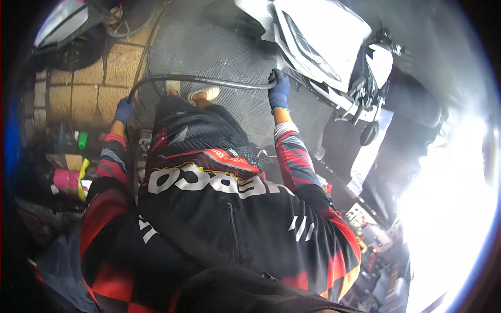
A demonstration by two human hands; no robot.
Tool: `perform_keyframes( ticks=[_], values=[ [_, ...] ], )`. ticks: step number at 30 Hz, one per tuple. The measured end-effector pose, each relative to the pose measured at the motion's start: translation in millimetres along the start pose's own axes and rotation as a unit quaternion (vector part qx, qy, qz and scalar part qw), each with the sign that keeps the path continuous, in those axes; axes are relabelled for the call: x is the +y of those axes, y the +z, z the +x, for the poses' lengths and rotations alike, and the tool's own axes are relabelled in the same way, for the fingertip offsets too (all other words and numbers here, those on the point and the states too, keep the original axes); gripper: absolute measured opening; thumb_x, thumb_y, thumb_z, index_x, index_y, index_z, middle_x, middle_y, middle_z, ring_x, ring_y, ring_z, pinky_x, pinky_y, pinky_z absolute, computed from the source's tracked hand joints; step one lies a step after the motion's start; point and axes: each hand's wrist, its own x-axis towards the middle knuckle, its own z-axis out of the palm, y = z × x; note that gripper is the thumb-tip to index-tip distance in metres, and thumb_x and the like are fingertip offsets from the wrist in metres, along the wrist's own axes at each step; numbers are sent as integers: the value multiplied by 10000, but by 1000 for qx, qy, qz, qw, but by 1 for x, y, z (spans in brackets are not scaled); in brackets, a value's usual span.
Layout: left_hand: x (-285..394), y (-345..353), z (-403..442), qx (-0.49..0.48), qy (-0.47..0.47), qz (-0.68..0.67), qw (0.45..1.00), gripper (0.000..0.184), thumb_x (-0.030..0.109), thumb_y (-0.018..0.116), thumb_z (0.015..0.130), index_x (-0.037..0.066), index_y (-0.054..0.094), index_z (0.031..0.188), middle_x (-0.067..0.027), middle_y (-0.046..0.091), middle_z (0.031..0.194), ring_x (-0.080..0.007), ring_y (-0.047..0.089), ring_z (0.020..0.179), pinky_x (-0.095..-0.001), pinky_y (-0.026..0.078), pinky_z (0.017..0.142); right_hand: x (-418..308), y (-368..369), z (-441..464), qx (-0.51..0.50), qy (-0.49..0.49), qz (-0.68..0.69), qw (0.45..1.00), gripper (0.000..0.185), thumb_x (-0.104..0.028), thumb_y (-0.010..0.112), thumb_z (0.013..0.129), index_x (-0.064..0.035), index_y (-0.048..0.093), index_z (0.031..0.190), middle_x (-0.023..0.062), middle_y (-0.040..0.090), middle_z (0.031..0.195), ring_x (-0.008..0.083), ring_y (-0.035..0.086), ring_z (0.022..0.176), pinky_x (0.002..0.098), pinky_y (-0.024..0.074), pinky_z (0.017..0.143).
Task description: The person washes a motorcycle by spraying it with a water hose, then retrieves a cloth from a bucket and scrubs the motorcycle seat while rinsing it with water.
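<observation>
Right grip (279,89): clenched on hose (206,81), beside white motorcycle (334,26) | left grip (124,110): closed round hose, near tan paving's (117,62) edge | hose: spans both hands over grey floor (182,47) | done: hose in hand; left: can't tell

Hose (209,81) in front of torso (224,224), spanning left hand (123,109) to right hand (278,86). Bike (334,47) ahead right, second bike (62,23) ahead left; clutter (65,178) left, behind left hand.
</observation>
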Motion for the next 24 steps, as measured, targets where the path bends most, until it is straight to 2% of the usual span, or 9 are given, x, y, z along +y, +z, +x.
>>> perform_keyframes(
  ticks=[4,9,14,17,19,20,21,22,24],
  values=[
    [17,-5,-39,74,-9,1,997,342,298,581,906,44,638,1128,-227,676,994,-388,651,987,-415,499,792,21,25,30,-34,-22,14,999,230,-100,600,845,-120,673,1062,123,671,859,291,650,804,383,499,697],
    [46,2,-79,146,7,-6,989,350,272,574,922,36,613,1177,-214,669,1060,-381,631,1043,-420,484,869,40,57,53,-114,-42,-22,992,229,-54,591,844,-97,676,1052,114,689,836,269,660,776,358,502,700],
    [20,21,-79,254,60,28,965,338,237,536,948,20,617,1195,-198,673,1055,-386,622,1046,-416,478,922,38,60,95,-245,-84,-175,950,175,-227,534,903,-91,625,964,161,682,854,348,664,817,440,502,679],
    [19,30,-85,232,28,209,950,368,198,515,961,27,577,1280,-209,636,1180,-374,596,1114,-381,465,964,27,74,107,-259,-197,-356,876,145,-209,553,874,-98,637,834,163,680,828,349,666,815,471,512,676],
    [-36,53,-63,-76,-164,410,894,408,158,511,962,53,517,1355,-227,558,1310,-366,548,1192,-360,438,1005,30,88,117,-282,-243,-440,817,133,-186,573,839,-118,661,765,147,685,813,323,668,795,468,521,663],
    [-59,66,-70,-81,-166,403,896,408,158,511,962,53,517,1355,-227,558,1310,-366,548,1192,-360,438,1005,32,92,120,-295,-285,-428,805,135,-166,576,823,-113,668,740,134,691,811,303,671,829,448,525,712],
    [-80,78,-83,79,-8,140,987,418,126,509,959,50,495,1370,-231,531,1342,-348,528,1225,-356,424,1026,40,98,123,-298,-288,-433,801,135,-166,576,823,-113,668,740,134,691,811,303,671,829,448,525,712],
    [-84,83,-95,234,148,-138,951,433,95,506,956,46,473,1384,-236,503,1373,-331,508,1259,-351,409,1047,49,107,128,-313,-320,-462,766,152,-208,564,841,-134,697,829,148,684,885,322,675,875,470,535,721],
    [-71,79,-111,230,105,-104,962,427,73,489,962,36,466,1387,-220,512,1369,-311,505,1268,-344,401,1058,54,120,133,-325,-356,-488,728,206,-250,553,858,-155,725,918,162,678,959,342,679,921,491,545,730]
  ],
)
